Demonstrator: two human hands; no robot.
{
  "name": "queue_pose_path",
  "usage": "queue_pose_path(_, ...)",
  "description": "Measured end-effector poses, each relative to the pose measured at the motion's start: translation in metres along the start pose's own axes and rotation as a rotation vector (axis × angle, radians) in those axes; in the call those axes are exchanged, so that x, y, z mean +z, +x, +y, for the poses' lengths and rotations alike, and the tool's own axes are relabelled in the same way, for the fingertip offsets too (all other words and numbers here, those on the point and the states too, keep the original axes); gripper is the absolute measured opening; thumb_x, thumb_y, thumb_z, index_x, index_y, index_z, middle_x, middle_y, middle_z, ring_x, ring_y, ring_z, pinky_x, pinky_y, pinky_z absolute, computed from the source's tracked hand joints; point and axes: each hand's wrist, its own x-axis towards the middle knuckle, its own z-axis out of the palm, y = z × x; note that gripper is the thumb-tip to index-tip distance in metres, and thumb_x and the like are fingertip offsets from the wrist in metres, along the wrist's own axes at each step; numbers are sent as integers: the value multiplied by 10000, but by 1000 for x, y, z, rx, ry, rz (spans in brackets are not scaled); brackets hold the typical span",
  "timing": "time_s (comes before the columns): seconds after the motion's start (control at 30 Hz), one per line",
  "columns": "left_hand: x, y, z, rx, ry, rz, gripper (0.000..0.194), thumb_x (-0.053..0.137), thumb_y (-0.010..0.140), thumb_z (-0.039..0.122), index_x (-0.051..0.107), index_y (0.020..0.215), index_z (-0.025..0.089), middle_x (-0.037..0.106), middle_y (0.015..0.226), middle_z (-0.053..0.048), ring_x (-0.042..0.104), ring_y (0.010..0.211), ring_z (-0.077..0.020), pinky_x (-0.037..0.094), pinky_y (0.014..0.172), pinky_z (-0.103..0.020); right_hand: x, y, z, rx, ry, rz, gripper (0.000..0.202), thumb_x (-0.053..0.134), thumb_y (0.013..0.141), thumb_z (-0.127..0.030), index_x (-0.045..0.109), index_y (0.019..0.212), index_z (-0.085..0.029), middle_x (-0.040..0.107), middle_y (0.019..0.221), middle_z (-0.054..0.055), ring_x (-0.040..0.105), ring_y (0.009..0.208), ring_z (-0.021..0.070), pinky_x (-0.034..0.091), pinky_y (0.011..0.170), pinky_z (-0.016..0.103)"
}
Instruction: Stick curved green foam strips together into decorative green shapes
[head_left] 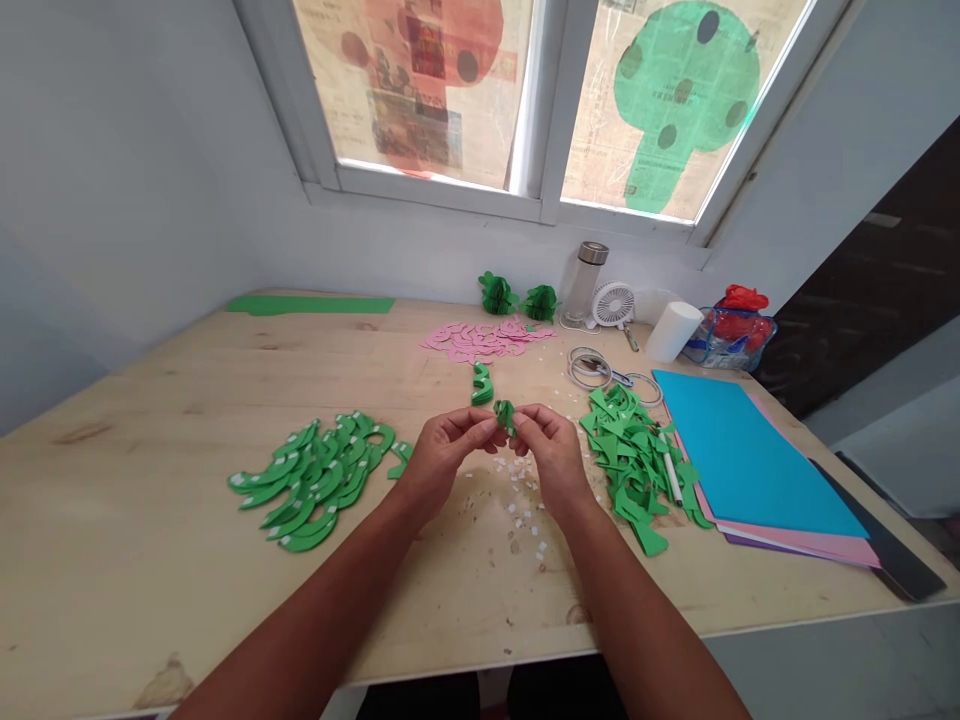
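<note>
Both of my hands meet over the middle of the table, pinching a small green paper cutout (pixel 505 413) between them. My left hand (pixel 450 450) grips its left side with thumb and fingers. On its right side my right hand (pixel 551 450) is closed the same way. Just beyond lies a small stack of curved green paper pieces (pixel 482 384). Left of my left hand spreads a pile of curved green cutouts (pixel 330 475) with white patches on them. Tiny white paper bits (pixel 525 500) are scattered below my hands.
Green paper scraps (pixel 626 450) with a white pen (pixel 671 475) lie right, beside stacked coloured sheets (pixel 750 450). Pink cutouts (pixel 491 340), tape rolls (pixel 589 368), a glass bottle (pixel 583 285), a small fan (pixel 613 303) and folded green paper shapes (pixel 497 293) stand farther back, near the wall.
</note>
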Motion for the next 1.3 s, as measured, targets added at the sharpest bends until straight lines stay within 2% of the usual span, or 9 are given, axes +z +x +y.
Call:
queue_pose_path(0.3,-1,0,1,9,46,66,215,638,763,348,667,690,148,645,645,-36,554,622,-143,451,644,-272,-1,0,3,-8,7,6,171,602,693,-330,607,650,-165,536,495,-34,443,472,88,342,482,230)
queue_pose_path(0.73,6,-1,8,21,208,115,203,649,710,355,669,652,162,615,586,-19,527,570,-137,428,557,-245,-5,4,13,-84,-178,37,191,577,728,-347,602,673,-165,531,493,-35,431,457,88,333,454,217)
queue_pose_path(1.03,3,1,0,-81,76,25,183,640,716,329,689,703,154,665,681,-54,555,604,-144,451,576,-256,-5,4,13,-79,-181,44,202,576,731,-354,597,670,-163,536,500,-36,453,463,89,351,467,219)
queue_pose_path(1.3,2,1,-3,-162,-42,25,186,676,681,328,675,682,142,650,674,-61,559,598,-139,454,544,-245,-5,5,15,-84,-199,44,222,577,732,-380,602,687,-164,535,499,-34,455,465,96,354,466,223)
